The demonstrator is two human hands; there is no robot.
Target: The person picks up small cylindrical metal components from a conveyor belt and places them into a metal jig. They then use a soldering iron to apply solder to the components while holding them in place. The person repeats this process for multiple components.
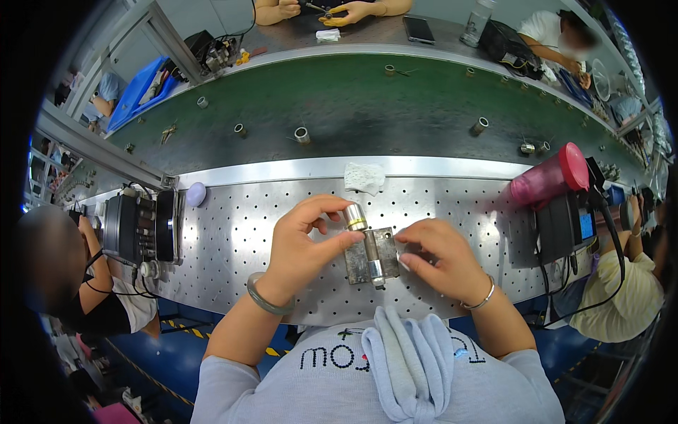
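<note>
We see a long green belt (339,99) across the upper part, with small metal rings standing on it. Nearer to us is the perforated metal table (233,233), and a pink cup (540,182) lies tilted at its right side. Our right hand (441,258) is beside the metal fixture, thumb and forefinger apart, and we cannot tell if a fingertip touches it. Our left hand (300,240) is closed with thumb and forefinger on the metal cylinder. The metal fixture (385,249) rests on the table between our hands, and the metal cylinder (355,218) is at its upper edge
</note>
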